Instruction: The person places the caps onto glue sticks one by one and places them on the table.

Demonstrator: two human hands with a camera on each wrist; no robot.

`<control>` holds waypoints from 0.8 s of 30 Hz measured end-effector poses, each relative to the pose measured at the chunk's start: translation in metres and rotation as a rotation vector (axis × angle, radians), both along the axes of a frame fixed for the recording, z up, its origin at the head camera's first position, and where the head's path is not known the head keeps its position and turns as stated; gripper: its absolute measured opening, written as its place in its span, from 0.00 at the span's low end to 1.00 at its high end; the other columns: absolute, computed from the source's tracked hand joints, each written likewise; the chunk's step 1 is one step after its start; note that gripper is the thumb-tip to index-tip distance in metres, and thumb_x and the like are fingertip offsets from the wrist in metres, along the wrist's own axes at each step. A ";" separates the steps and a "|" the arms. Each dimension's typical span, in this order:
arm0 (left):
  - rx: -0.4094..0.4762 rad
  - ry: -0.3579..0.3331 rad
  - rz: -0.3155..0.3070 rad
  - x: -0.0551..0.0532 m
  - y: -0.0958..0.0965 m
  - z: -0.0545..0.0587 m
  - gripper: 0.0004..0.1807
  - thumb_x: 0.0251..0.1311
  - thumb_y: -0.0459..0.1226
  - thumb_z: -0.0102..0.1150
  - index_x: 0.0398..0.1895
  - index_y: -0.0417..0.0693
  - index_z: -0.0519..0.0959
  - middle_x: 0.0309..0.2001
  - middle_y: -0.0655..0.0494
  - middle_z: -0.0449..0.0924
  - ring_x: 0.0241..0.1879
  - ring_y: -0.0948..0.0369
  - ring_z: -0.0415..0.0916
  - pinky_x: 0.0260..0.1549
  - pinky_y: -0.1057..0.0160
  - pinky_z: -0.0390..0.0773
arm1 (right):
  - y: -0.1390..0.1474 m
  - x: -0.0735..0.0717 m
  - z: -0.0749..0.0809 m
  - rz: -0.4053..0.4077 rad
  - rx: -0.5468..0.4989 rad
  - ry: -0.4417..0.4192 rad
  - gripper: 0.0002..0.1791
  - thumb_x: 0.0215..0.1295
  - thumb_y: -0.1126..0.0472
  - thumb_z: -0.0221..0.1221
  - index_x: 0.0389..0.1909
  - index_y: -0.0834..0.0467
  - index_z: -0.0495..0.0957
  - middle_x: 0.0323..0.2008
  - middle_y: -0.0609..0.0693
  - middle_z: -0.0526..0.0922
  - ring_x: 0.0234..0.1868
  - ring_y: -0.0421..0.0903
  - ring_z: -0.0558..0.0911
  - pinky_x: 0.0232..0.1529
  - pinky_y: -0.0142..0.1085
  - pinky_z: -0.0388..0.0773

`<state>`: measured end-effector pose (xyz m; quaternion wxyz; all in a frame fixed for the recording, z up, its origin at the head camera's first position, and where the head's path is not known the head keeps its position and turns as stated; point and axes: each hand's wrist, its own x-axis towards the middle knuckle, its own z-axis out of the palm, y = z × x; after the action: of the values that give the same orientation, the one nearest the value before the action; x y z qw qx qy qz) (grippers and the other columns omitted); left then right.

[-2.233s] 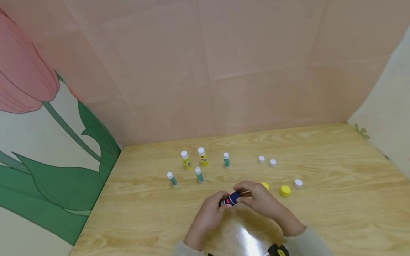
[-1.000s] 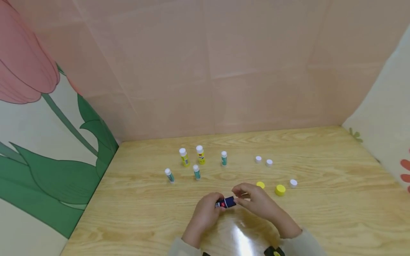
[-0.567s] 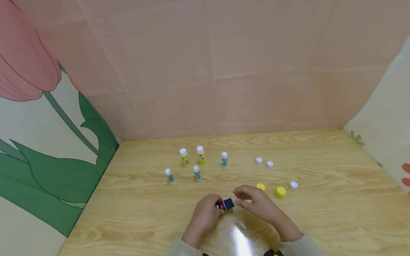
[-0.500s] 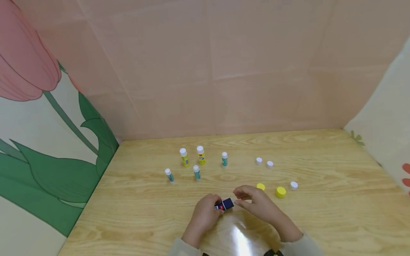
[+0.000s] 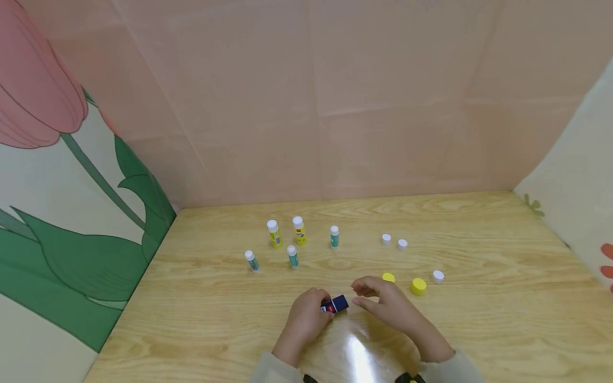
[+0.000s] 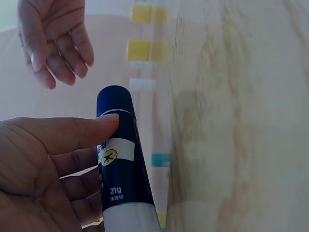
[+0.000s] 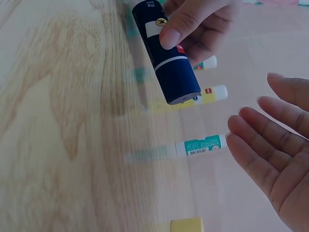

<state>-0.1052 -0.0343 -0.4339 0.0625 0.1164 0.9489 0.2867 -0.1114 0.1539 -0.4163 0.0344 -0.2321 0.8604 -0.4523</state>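
In the head view my left hand (image 5: 304, 319) grips a dark blue glue stick (image 5: 340, 304) above the near middle of the table. The thumb presses on its side in the left wrist view, where the glue stick (image 6: 124, 164) shows a blue cap end, a "21g" mark and a white base. My right hand (image 5: 390, 306) is just right of that blue end, apart from it. Its fingers are loosely bent with nothing between them, as the right hand (image 7: 277, 159) also shows in the right wrist view.
Beyond the hands stand several glue sticks: two yellow, such as this yellow one (image 5: 299, 232), and teal ones, such as this teal one (image 5: 334, 238). To the right lie white caps (image 5: 438, 276) and yellow caps (image 5: 418, 286) on the wooden table (image 5: 191, 308).
At first my right fingers were at the glue stick's blue end. They have come off it and moved slightly right. My left hand keeps its grip, and the stick has turned a little.
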 end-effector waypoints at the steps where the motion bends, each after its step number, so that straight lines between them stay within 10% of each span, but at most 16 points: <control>1: -0.001 0.003 0.000 0.000 0.000 0.000 0.13 0.41 0.36 0.65 0.33 0.44 0.77 0.27 0.57 0.72 0.27 0.62 0.68 0.30 0.64 0.69 | 0.001 0.000 -0.001 0.002 -0.002 0.010 0.11 0.54 0.64 0.57 0.40 0.62 0.74 0.37 0.55 0.77 0.37 0.48 0.77 0.39 0.41 0.73; 24: -0.059 -0.053 0.024 -0.001 0.004 -0.002 0.12 0.45 0.36 0.62 0.32 0.41 0.74 0.26 0.54 0.70 0.26 0.59 0.67 0.26 0.62 0.68 | 0.021 0.001 0.002 -0.062 0.020 0.019 0.15 0.56 0.60 0.57 0.41 0.65 0.73 0.38 0.56 0.77 0.37 0.50 0.76 0.38 0.43 0.73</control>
<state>-0.1062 -0.0307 -0.4362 0.0874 0.0954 0.9562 0.2626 -0.1102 0.1744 -0.4148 0.0145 -0.2095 0.8720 -0.4423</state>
